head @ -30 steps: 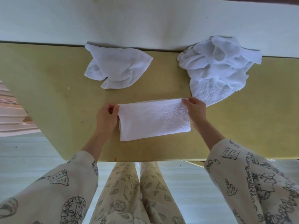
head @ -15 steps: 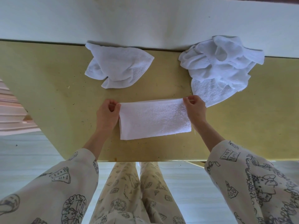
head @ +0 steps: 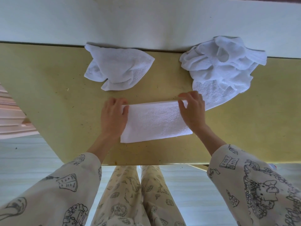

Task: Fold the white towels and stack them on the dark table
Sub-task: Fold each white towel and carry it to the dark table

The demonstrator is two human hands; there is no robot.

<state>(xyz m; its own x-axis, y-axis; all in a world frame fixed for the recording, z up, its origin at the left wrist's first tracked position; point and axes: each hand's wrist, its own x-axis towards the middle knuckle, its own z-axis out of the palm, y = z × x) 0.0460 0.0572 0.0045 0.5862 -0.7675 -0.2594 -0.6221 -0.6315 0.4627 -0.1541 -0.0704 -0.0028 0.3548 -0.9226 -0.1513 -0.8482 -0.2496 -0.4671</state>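
Seen from above, the left hand (head: pixel 113 118) rests on the left end of a folded white towel (head: pixel 154 122), its fingers curled at the far left corner and the thumb lying on top of the cloth, so it pinches that corner. The right hand (head: pixel 193 108) does the same at the far right corner, fingers bent over the far edge and thumb on the upper layer. Both hands hold the towel flat against a yellowish table (head: pixel 48 88). The towel is a long rectangle lying across the near middle of the table, its short ends under the hands.

Beyond it, towards the far edge and a little to the left, lies a loosely crumpled white towel (head: pixel 117 69), well apart from the folded one. At the far right sits a heap of rumpled white towels (head: pixel 223 69); its near corner reaches just beside the right hand. A pale wall (head: pixel 146 22) runs behind the table. Both arms wear cream sleeves (head: pixel 254 185) printed with dark line drawings, and matching trouser legs (head: pixel 138 196) show below the table's near edge, over a pale floor (head: pixel 24 157).
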